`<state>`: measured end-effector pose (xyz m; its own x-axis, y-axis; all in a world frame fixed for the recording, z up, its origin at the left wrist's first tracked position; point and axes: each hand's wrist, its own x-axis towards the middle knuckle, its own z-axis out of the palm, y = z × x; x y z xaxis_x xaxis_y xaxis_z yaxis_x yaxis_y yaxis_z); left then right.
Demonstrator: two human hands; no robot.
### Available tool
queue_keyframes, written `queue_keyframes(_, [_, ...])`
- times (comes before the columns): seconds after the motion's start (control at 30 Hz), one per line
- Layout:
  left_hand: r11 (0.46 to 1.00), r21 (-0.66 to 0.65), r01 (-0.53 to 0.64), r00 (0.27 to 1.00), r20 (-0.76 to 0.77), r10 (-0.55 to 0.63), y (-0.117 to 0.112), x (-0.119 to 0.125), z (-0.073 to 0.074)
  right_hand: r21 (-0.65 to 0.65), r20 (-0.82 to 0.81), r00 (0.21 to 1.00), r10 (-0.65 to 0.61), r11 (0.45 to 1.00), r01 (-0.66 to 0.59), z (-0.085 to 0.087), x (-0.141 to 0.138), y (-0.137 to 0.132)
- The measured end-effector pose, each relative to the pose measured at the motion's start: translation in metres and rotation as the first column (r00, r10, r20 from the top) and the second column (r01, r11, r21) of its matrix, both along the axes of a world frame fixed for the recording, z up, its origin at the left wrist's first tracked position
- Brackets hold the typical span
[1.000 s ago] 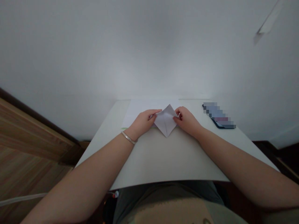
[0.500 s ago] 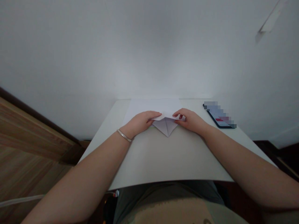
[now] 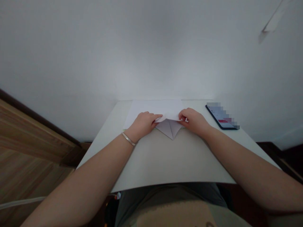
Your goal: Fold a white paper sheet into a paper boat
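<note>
That folded paper (image 3: 167, 127) is over the middle of the white table (image 3: 170, 165), one corner aimed back at the person, its sides pinched by thumb and fingers of the left hand (image 3: 145, 123) (silver bangle (image 3: 128, 138) there) and right hand (image 3: 194, 121). Behind lies a larger white sheet (image 3: 142, 107); off right, a phone (image 3: 221, 117).

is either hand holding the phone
No, the left hand and right hand both hold the folded paper, while the phone lies apart.
</note>
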<state>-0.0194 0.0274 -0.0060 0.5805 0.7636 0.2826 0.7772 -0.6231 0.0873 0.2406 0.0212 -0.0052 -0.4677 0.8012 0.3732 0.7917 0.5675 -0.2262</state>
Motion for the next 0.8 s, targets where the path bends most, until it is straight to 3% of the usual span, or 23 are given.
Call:
queue_keyframes(0.13, [0.997, -0.076, -0.006, 0.991, 0.134, 0.016, 0.003, -0.001, -0.006, -0.032, 0.028, 1.000, 0.006, 0.999, -0.005, -0.004, 0.002, 0.003])
queue_keyframes(0.27, [0.972, -0.232, -0.018, 0.929, 0.357, 0.102, 0.000, 0.002, -0.006, -0.072, 0.046, 0.997, -0.064, 0.995, 0.067, -0.003, 0.000, 0.003])
queue_keyframes(0.4, [0.944, -0.330, -0.009, 0.898, 0.412, 0.153, -0.003, 0.005, -0.003, -0.108, 0.032, 0.990, -0.138, 0.984, 0.140, 0.000, -0.004, 0.000])
queue_keyframes(0.5, [0.962, -0.274, -0.006, 0.897, 0.424, 0.126, -0.003, 0.005, -0.002, -0.078, -0.017, 0.992, -0.124, 0.989, 0.122, 0.003, -0.007, -0.004])
queue_keyframes(0.7, [0.989, -0.147, -0.025, 0.939, 0.336, 0.073, -0.001, 0.002, 0.000, 0.160, -0.111, 0.991, -0.070, 0.983, 0.087, 0.006, -0.008, -0.009])
queue_keyframes(0.8, [0.990, -0.134, -0.034, 0.926, 0.369, 0.082, 0.000, 0.001, -0.001, 0.134, -0.117, 0.992, -0.056, 0.988, 0.072, 0.002, -0.005, -0.006])
